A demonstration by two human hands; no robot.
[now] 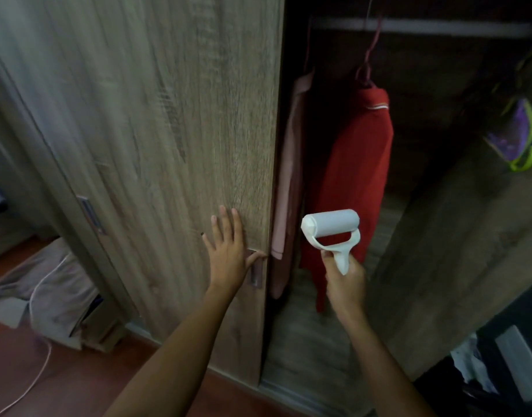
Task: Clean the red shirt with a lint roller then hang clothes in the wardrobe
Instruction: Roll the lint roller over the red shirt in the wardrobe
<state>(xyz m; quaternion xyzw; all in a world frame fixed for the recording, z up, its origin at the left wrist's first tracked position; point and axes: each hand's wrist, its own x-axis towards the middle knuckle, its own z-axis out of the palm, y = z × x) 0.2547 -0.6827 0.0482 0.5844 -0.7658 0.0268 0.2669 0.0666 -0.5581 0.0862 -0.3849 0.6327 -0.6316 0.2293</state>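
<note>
1. My left hand point(227, 251) lies flat on the wardrobe door point(180, 121), fingers straight and spread toward 12 o'clock, thumb touching the metal handle point(256, 273) at the door's edge.
2. My right hand point(344, 276) curls round the white grip of the lint roller point(331, 228), whose pale cylinder sits crosswise above my fist, in front of the red cloth's lower part.
3. The red shirt point(352, 176) hangs at 12 o'clock from my right hand, inside the open wardrobe. It is deep red, with a thin pale stripe near the collar, on a pinkish hanger point(368, 64) hooked over the rail point(424, 27).
4. I count two hanging garments: the red one and a pink garment point(289, 176) at its 9 o'clock, partly hidden by the door's edge.
5. One purple and green object point(517, 136) hangs at 3 o'clock; I cannot make out what it is.
6. At 8 o'clock a white cable point(36, 299) trails over grey cloth point(51, 281) on the floor; the wardrobe's interior is dark and blurred.
</note>
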